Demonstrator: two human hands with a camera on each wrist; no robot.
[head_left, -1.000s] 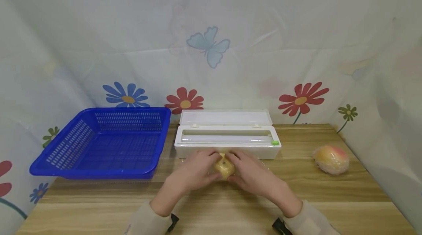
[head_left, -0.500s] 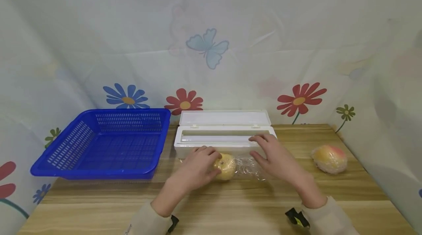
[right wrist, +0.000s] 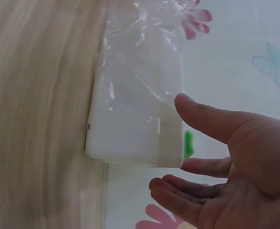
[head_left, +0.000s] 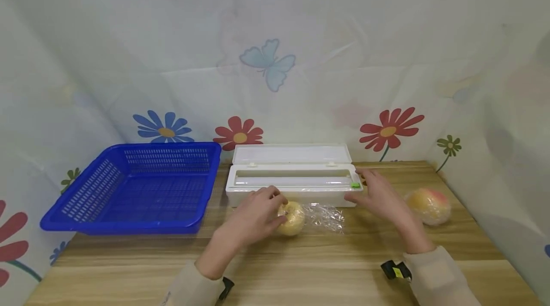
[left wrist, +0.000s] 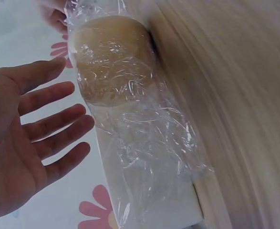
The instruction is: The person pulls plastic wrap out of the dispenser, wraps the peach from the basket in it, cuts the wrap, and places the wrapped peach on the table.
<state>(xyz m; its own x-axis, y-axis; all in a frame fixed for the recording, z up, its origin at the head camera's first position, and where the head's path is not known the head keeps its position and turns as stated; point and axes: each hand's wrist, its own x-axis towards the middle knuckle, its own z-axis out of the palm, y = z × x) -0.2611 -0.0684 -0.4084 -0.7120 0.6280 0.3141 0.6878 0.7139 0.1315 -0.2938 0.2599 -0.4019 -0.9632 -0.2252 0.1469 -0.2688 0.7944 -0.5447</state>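
A round yellow fruit (head_left: pixel 294 219) with a small dark spot on top sits on the wooden table under clear cling film (head_left: pixel 328 220). The film runs out flat and wrinkled to its right, along the front of a white cling film dispenser (head_left: pixel 292 196). My left hand (head_left: pixel 258 213) is at the fruit's left side; in the left wrist view its fingers are spread and fairly straight beside the wrapped fruit (left wrist: pixel 113 62). My right hand (head_left: pixel 380 198) is around the dispenser's right end, thumb near the front and loose fingers past the end, close to the green cutter slider (right wrist: pixel 189 144).
The dispenser's lid (head_left: pixel 292 154) stands raised at the back, with a film roll visible in the slot. A blue plastic basket (head_left: pixel 129 225) is on the left. A yellow-red fruit wrapped in film (head_left: pixel 429 206) lies on the right. A printed cloth (head_left: pixel 326 24) hangs behind the table.
My right hand has left the fruit and moved right to the dispenser's end, uncovering the film beside the fruit. My left hand has stayed at the fruit.
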